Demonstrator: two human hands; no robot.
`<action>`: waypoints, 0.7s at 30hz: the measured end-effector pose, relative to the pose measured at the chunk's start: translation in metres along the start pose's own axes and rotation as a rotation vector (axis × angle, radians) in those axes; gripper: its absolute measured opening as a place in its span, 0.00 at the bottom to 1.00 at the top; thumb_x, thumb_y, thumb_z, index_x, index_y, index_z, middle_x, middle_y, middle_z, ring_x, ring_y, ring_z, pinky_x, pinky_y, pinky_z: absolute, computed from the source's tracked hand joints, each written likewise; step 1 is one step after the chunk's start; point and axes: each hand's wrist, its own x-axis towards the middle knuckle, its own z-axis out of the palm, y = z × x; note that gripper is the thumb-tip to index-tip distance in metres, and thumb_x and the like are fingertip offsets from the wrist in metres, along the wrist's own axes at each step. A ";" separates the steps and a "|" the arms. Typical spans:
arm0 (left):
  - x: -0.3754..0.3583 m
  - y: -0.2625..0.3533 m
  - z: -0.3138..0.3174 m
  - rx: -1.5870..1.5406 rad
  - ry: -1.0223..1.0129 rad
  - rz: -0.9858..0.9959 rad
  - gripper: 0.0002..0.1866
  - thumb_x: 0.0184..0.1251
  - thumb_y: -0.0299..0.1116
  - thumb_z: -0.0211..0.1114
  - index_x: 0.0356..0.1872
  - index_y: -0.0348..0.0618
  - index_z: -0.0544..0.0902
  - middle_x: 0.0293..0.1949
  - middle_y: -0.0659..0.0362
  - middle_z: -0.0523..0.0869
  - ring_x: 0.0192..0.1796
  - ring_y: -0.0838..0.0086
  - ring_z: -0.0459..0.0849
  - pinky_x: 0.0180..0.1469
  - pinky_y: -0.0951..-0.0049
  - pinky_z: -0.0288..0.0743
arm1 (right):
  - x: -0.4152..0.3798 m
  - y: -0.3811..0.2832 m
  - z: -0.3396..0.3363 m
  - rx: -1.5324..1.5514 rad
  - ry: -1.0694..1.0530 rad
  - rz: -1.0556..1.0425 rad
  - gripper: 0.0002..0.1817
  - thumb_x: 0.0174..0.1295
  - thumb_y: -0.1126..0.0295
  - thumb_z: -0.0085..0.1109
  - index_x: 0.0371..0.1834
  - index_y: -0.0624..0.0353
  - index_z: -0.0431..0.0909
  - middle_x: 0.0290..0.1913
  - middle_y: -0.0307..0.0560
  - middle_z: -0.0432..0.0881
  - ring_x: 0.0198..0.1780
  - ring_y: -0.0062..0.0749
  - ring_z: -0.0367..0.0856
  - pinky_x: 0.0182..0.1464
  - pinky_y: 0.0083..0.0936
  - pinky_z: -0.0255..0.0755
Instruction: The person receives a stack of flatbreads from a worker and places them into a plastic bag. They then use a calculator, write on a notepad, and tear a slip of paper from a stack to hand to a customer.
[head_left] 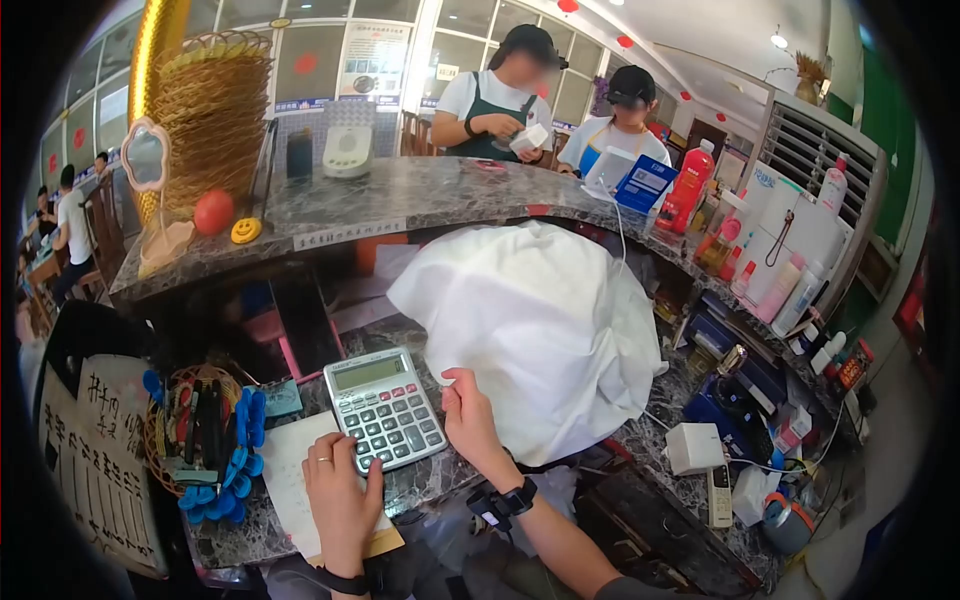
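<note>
A silver calculator lies on the lower marble desk, its display at the top. My left hand rests on a sheet of white paper at the calculator's lower left, fingers apart and a ring on one finger. To the calculator's right is my right hand, thumb and forefinger near each other, the other fingers curled; what it holds, if anything, is hidden. A white cloth drapes over a large object just beyond my right hand.
Two people in caps stand behind the raised marble counter. A basket of pens and blue clips sits at left. At right are a white box, a remote and several bottles. A red bottle stands on the counter.
</note>
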 end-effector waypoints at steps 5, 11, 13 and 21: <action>0.000 -0.003 0.001 -0.002 -0.007 -0.004 0.21 0.60 0.30 0.77 0.53 0.37 0.82 0.55 0.47 0.82 0.58 0.49 0.81 0.61 0.52 0.72 | 0.000 -0.015 -0.003 -0.048 -0.082 -0.067 0.17 0.74 0.64 0.67 0.59 0.62 0.80 0.48 0.60 0.85 0.46 0.53 0.86 0.45 0.42 0.79; 0.002 0.001 -0.006 0.014 0.005 0.020 0.21 0.63 0.31 0.76 0.54 0.36 0.81 0.55 0.48 0.82 0.57 0.49 0.81 0.60 0.53 0.74 | 0.001 -0.017 0.003 -0.177 -0.230 -0.279 0.30 0.68 0.56 0.72 0.68 0.61 0.81 0.64 0.65 0.79 0.65 0.63 0.78 0.68 0.48 0.74; 0.001 -0.003 -0.002 0.003 -0.004 0.018 0.21 0.64 0.31 0.76 0.55 0.37 0.81 0.56 0.49 0.82 0.57 0.50 0.81 0.59 0.54 0.74 | 0.000 -0.016 0.001 -0.233 -0.247 -0.293 0.31 0.69 0.53 0.72 0.69 0.59 0.80 0.64 0.65 0.79 0.66 0.63 0.77 0.69 0.49 0.72; 0.002 -0.003 -0.001 -0.002 -0.006 0.010 0.20 0.64 0.31 0.76 0.55 0.37 0.81 0.56 0.50 0.82 0.57 0.51 0.81 0.59 0.55 0.74 | 0.000 -0.024 -0.004 -0.225 -0.292 -0.285 0.32 0.69 0.52 0.71 0.71 0.58 0.80 0.68 0.66 0.76 0.67 0.63 0.75 0.70 0.50 0.70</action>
